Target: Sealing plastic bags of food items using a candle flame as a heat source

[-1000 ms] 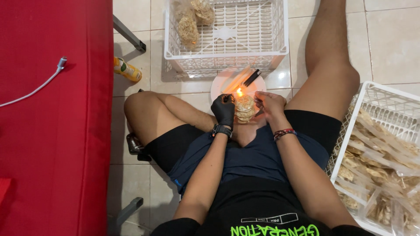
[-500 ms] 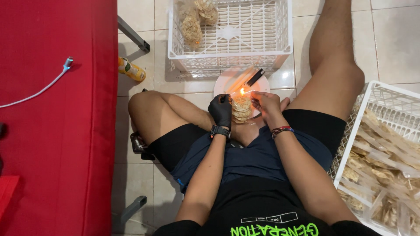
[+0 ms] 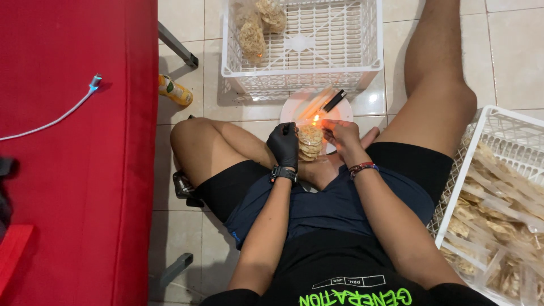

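A clear plastic packet of stacked round tan crackers (image 3: 310, 141) is held upright between both hands, its open top brought just beside a small orange flame (image 3: 315, 118) that burns on a white round plate (image 3: 292, 109) beyond the fingertips. The left hand (image 3: 284, 144), in a black glove, is clamped around the packet's left side; the bare right hand (image 3: 339, 135) is pinched on its upper right edge, fingers together.

Only two filled packets (image 3: 258, 24) are seen in the white slatted plastic crate (image 3: 362, 42) lying past the flame, well beyond the fingers. Many packets (image 3: 498, 209) are piled in a second white crate (image 3: 453, 192) out to the right of the right hand's fingers. Judged from this, the sealing is at an early stage, with most of the pile left to be handled.
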